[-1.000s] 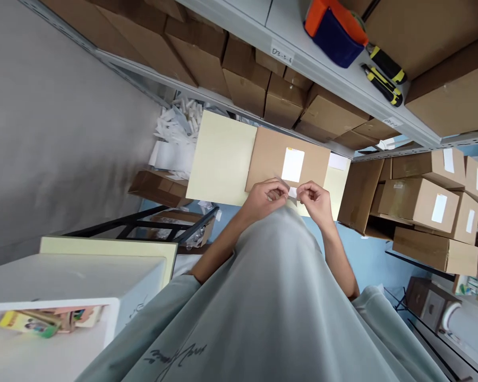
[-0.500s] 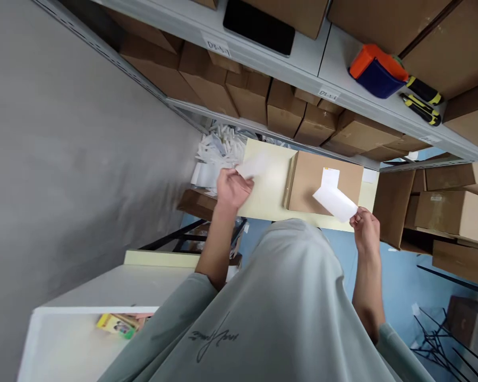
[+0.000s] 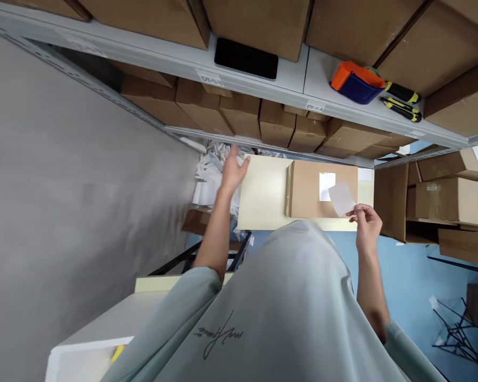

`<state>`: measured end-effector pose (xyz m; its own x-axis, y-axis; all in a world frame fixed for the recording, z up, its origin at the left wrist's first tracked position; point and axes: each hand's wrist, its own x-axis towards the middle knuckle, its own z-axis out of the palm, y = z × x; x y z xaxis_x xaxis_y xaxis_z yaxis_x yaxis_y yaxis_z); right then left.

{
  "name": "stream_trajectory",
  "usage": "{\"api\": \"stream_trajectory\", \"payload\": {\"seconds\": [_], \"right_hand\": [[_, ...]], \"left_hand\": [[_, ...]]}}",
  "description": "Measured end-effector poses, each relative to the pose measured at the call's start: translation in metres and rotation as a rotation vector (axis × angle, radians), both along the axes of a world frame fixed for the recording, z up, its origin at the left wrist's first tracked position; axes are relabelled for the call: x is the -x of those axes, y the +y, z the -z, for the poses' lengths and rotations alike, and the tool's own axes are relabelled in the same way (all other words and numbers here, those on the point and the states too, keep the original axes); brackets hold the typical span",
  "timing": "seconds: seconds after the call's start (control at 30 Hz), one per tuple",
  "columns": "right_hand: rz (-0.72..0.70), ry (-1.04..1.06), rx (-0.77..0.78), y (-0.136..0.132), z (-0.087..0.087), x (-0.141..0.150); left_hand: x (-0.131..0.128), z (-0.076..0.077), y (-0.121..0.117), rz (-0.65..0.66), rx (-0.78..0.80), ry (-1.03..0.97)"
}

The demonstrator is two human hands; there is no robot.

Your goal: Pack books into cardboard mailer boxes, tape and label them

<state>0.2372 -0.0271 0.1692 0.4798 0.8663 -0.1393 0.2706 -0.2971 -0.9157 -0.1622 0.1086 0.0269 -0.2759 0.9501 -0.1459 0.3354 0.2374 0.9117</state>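
Observation:
My left hand point(image 3: 233, 172) is stretched out over a heap of crumpled white papers point(image 3: 211, 172), fingers apart and nothing in them. My right hand point(image 3: 367, 225) pinches the corner of a small white label point(image 3: 341, 198), which hangs over the right part of a flat cardboard box point(image 3: 305, 191). A white label point(image 3: 327, 187) is stuck on the top of that box. The box lies on a cream-coloured table point(image 3: 263, 196). Beyond my left hand, near the wall, is a white strip point(image 3: 193, 144), blurred.
Above the table, a grey metal shelf point(image 3: 263, 82) holds a black phone point(image 3: 246, 58), an orange and blue tape dispenser point(image 3: 356, 82) and black-yellow knives point(image 3: 402, 109). Cardboard boxes point(image 3: 442, 201) stand at right. A grey wall point(image 3: 83, 185) closes off the left.
My left hand has moved up and away over the paper heap and let go of its white piece of paper. The label in my right hand has turned and come off the stuck label's edge.

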Motion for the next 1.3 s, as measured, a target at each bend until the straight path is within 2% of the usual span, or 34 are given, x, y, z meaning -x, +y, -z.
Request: {"api": "stream_trajectory", "payload": {"seconds": [0.07, 0.13, 0.17, 0.23, 0.3, 0.4, 0.5, 0.63, 0.73, 0.8, 0.9, 0.97, 1.1, 1.3], "right_hand": [[-0.035, -0.176, -0.069, 0.003, 0.002, 0.004], [-0.117, -0.371, -0.163, 0.005, 0.002, 0.007], [-0.185, -0.464, -0.214, 0.006, 0.003, 0.008], [-0.362, -0.635, -0.313, 0.004, 0.006, 0.009], [-0.531, -0.785, -0.392, 0.001, 0.011, 0.007], [-0.682, -0.935, -0.476, -0.005, 0.022, -0.001], [-0.783, -0.933, -0.488, -0.007, 0.033, -0.013], [-0.935, -0.822, -0.356, -0.007, 0.041, -0.03], [-1.028, -0.609, -0.217, -0.004, 0.041, -0.047], [-0.92, -0.426, -0.163, 0.004, 0.04, -0.062], [-0.606, -0.222, -0.079, 0.026, 0.041, -0.088], [-0.499, -0.114, 0.007, 0.043, 0.047, -0.104], [-0.534, 0.052, 0.162, 0.064, 0.061, -0.123], [-0.606, 0.116, 0.257, 0.066, 0.076, -0.135]], "left_hand": [[-0.061, -0.013, -0.024, 0.134, 0.041, -0.245], [-0.119, -0.033, -0.054, 0.321, 0.094, -0.526], [-0.144, -0.044, -0.069, 0.356, 0.129, -0.662], [-0.18, -0.065, -0.092, 0.346, 0.215, -0.861], [-0.202, -0.08, -0.105, 0.266, 0.27, -0.965], [-0.217, -0.087, -0.11, 0.146, 0.283, -0.987], [-0.226, -0.082, -0.107, 0.098, 0.3, -0.928], [-0.247, -0.075, -0.104, 0.02, 0.322, -0.849], [-0.264, -0.074, -0.102, -0.035, 0.306, -0.788], [-0.273, -0.074, -0.101, -0.052, 0.288, -0.744], [-0.283, -0.076, -0.101, -0.035, 0.291, -0.702], [-0.29, -0.078, -0.102, -0.012, 0.309, -0.685], [-0.302, -0.08, -0.105, 0.025, 0.323, -0.622], [-0.315, -0.071, -0.108, 0.059, 0.307, -0.511]]}}
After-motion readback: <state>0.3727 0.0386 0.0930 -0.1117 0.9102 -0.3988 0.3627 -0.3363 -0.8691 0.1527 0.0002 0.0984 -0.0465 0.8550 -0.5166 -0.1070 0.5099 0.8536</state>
